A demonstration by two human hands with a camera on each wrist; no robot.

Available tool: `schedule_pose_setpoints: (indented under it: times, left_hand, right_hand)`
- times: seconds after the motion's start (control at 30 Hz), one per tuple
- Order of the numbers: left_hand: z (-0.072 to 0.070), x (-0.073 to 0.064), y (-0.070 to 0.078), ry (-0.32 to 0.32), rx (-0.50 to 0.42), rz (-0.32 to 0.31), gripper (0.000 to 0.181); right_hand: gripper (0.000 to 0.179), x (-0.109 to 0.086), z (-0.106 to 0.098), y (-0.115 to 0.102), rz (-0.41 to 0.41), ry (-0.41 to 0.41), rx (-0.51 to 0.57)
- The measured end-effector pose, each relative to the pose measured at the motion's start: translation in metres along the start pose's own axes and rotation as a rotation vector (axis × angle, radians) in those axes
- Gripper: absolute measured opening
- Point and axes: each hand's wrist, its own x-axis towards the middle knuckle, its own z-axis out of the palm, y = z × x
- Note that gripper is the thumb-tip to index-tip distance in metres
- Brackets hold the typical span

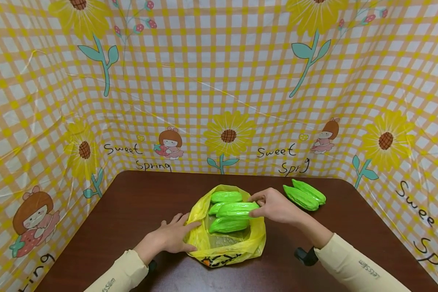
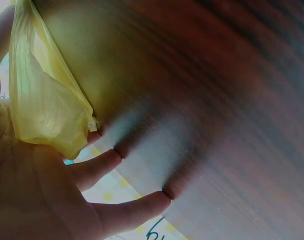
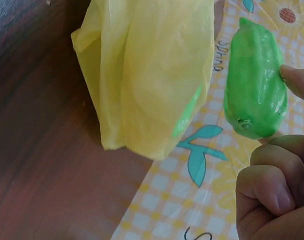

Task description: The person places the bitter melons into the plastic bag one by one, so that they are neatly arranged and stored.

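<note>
Gourd [image 1: 237, 209], green and ridged, at lower centre of the head frame, over the mouth of a yellow plastic bag [image 1: 257, 235]; held narrowly between thumb and finger of the right hand [image 1: 277, 207], remaining fingers curled. Inside the bag, three other gourds [image 1: 226, 197], one mostly hidden. At the bag's left side, left hand [image 1: 169, 235], fingers straight and spread wide, touching the plastic. Toward right of frame, two more gourds [image 1: 301, 198] together on a dark brown table [image 1: 149, 194]. Across upper frame, checked sunflower cloth [image 1: 190, 81].
</note>
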Motion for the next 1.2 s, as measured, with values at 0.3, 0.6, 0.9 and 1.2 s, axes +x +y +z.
schedule_pose_setpoints:
  times: [0.3,0.6,0.9,1.2]
  left_hand:
    - [-0.002,-0.001,0.002,-0.002,-0.008,0.001,0.077]
    - [0.000,0.000,-0.001,-0.007,-0.008,-0.009,0.077]
    - [-0.001,0.000,0.000,-0.005,-0.007,-0.004,0.077]
    - [-0.001,0.000,0.001,-0.002,-0.008,-0.009,0.076]
  right_hand:
    - [0.042,0.007,0.017,-0.001,-0.049,-0.053,-0.037]
    - [0.039,0.008,0.031,-0.004,-0.072,-0.124,-0.022]
    - [0.037,0.010,0.040,-0.004,-0.068,-0.163,-0.020]
    - [0.038,0.009,0.045,-0.005,-0.053,-0.206,-0.003]
